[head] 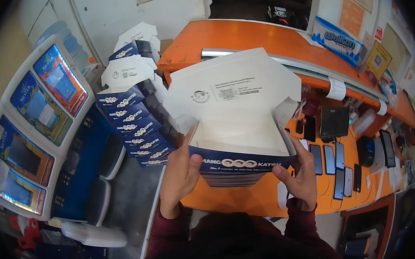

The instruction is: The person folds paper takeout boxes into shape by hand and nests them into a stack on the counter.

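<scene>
An open paperboard food box, white inside and dark blue outside, is held between both hands with its printed lid raised. My left hand grips its left side, thumb near the front wall. My right hand holds the right front corner, thumb on the blue front. Directly below the box in view is a stack of flat blue paperboard pieces on the orange counter. To the left stands a tall stack of similar open boxes, their white lids up.
A drink dispenser stands at the left, with stacked clear plastic containers below. Several phones and a dark device lie right on the counter. A raised orange shelf runs behind, bearing a blue tissue pack.
</scene>
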